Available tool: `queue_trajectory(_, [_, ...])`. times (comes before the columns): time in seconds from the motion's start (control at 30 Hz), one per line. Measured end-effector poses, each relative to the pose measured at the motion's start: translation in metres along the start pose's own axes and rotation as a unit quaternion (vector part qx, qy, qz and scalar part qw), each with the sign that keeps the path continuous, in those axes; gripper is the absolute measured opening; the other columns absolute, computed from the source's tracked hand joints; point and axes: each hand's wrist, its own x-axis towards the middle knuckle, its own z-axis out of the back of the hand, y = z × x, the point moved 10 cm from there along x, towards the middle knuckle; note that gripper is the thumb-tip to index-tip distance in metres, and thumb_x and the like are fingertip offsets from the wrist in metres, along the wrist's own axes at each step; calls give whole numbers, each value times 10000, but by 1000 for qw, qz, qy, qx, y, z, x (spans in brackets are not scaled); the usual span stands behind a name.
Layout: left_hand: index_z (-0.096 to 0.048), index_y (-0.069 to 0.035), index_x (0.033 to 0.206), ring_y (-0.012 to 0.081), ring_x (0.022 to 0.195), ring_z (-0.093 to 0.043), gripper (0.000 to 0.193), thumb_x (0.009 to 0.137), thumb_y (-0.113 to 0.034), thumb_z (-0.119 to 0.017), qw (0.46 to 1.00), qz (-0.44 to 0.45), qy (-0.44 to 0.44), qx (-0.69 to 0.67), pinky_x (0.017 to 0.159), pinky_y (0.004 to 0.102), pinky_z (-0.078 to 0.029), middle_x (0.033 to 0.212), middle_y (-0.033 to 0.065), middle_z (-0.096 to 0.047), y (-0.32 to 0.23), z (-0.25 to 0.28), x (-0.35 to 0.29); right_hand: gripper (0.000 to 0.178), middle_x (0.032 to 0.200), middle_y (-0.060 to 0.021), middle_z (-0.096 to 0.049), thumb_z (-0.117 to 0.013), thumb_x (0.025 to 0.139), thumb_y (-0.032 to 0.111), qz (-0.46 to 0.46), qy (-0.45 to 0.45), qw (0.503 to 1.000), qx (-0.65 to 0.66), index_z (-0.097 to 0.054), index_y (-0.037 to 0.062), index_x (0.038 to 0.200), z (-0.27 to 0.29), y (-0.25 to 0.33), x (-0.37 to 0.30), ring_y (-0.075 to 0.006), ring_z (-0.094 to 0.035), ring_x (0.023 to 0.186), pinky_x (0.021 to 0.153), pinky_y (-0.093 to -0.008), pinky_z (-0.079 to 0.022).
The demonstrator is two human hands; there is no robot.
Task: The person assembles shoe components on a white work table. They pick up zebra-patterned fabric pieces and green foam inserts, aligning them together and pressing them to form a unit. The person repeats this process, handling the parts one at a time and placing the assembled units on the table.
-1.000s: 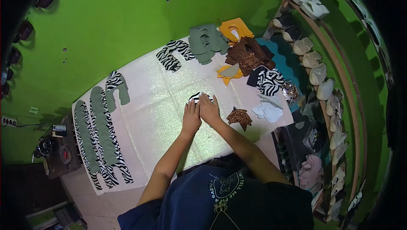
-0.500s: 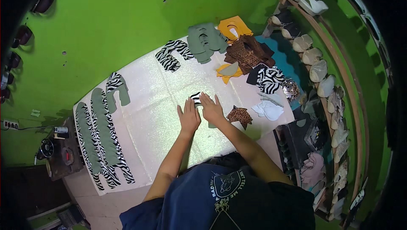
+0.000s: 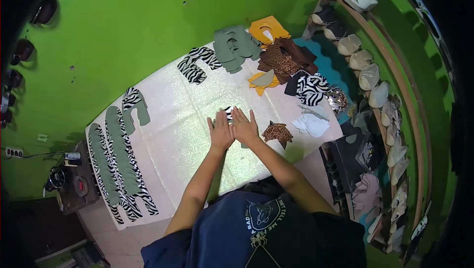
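Note:
Both my hands lie flat at the middle of the table, side by side and touching near the thumbs. My left hand [image 3: 220,132] has its fingers stretched out, with the thumb apart. My right hand [image 3: 244,127] also has straight fingers. Under and between their fingertips a small zebra-print piece [image 3: 229,111] shows in part; my hands hide the rest. A bit of grey-green piece [image 3: 244,145] peeks out beneath my right wrist. To the right lie leopard-print pieces [image 3: 277,132] with a white piece [image 3: 275,144] beside them.
The table has a pale shiny cover [image 3: 173,120]. Overlapping green and zebra-print pieces [image 3: 122,142] run in rows at its left. Stacks of green [image 3: 236,45], yellow [image 3: 269,27], brown leopard-print [image 3: 286,60] and white pieces [image 3: 311,124] lie far and right. A shoe rack [image 3: 370,78] borders the right.
My hands stay flat over the zebra-print piece. The left fingers have shifted slightly up and left, and less of the piece shows. The whole view has moved a little.

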Motion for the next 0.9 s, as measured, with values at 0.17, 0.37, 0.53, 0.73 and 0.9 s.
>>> queue_trajectory(0.17, [-231,95,1310,359,1287,-228,586,865,-262,-364,999,17,-34,-16,1048,507,-81,1381,245,-228,8,4,-3,557,1419,-102,-238,-360,832,231,-15,-28,999,10,-269,34,1345,4,-7,-12,-176,-209,1318,1055,-500,-80])
queue_trajectory(0.37, [-227,93,1312,362,1288,-219,581,875,-266,-358,997,15,-64,-39,1051,503,-83,1383,249,-218,8,6,-4,572,1413,-111,-251,-385,816,217,-10,-62,998,0,-270,24,1342,3,-3,-12,-197,-221,1315,1052,-498,-100])
queue_trajectory(0.53, [-260,34,1323,317,1302,-216,535,886,-264,-337,999,30,-31,-16,978,643,-21,1400,191,-229,12,10,-6,560,1403,-102,-277,-437,798,190,6,-100,994,31,-311,39,1323,9,-12,-12,-217,-270,1293,1042,-494,-146])
queue_trajectory(0.73, [-454,-23,1171,315,1109,-431,386,821,-182,-494,983,66,-165,-38,882,483,-319,1186,150,-478,29,56,-20,551,1332,-123,-371,-530,785,167,-29,-157,981,114,-352,75,1298,17,-26,-24,-256,-434,1138,948,-453,-301])
queue_trajectory(0.9, [-513,-54,1050,302,863,-518,340,764,-217,-599,984,102,-142,-42,702,418,-404,951,123,-548,51,61,-7,508,1156,-145,-460,-573,790,184,-103,-164,965,177,-386,29,1237,35,-42,-10,-311,-463,1061,876,-398,-391])
